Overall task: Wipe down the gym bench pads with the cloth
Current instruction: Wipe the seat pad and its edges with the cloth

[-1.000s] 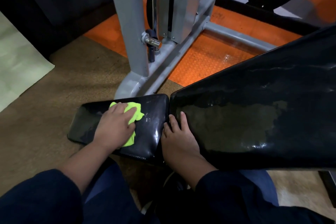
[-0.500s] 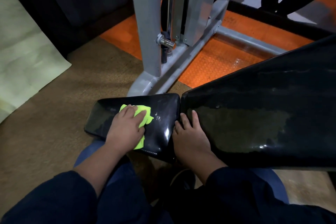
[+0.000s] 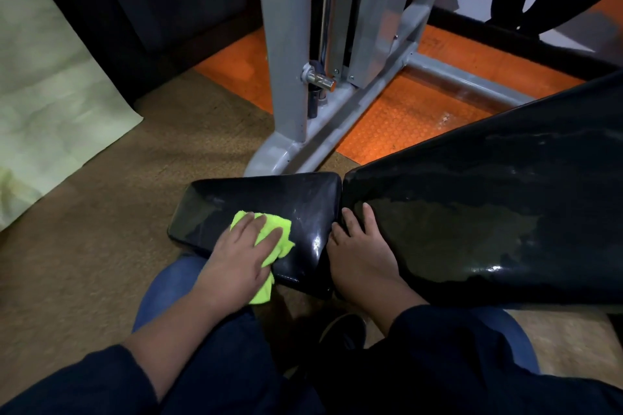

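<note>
Left hand (image 3: 244,254) presses flat on green cloth (image 3: 269,232) on seat pad (image 3: 256,199), near its front edge. Unwiped pad runs leftward, long axis left-right. Right hand (image 3: 359,248), fingers loose, rests at the gap beside back pad (image 3: 488,212).
</note>
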{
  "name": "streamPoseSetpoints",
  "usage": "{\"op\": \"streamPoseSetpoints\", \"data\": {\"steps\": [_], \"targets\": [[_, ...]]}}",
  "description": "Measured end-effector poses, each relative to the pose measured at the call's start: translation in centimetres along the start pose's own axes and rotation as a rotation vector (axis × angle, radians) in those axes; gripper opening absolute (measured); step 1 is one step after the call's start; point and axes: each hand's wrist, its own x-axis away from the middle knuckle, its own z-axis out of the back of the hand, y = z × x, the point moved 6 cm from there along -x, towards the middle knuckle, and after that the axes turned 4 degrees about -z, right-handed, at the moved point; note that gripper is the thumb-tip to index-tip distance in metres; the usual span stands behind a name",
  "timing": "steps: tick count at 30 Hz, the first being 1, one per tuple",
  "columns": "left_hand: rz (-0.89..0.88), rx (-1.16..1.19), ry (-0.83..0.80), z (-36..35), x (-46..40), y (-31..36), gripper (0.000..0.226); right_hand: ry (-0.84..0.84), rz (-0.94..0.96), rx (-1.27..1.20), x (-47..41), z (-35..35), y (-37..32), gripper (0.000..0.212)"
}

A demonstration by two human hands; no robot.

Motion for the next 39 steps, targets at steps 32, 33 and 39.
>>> {"op": "streamPoseSetpoints", "data": {"steps": [32, 33, 39], "targets": [[0.283, 0.081, 0.055, 2.4, -5.2, -7.1, 0.049, -0.012, 0.021, -0.003, 0.3, 0.7, -0.1, 0.064], [0.237, 0.066, 0.052, 2.1, -5.3, -6.7, 0.05, -0.016, 0.024, 0.001, 0.3, 0.6, -0.1, 0.064], [0.253, 0.107, 0.029, 2.3, -6.5, -9.1, 0.048, -0.028, 0.033, 0.009, 0.2, 0.6, 0.0, 0.064]]}}
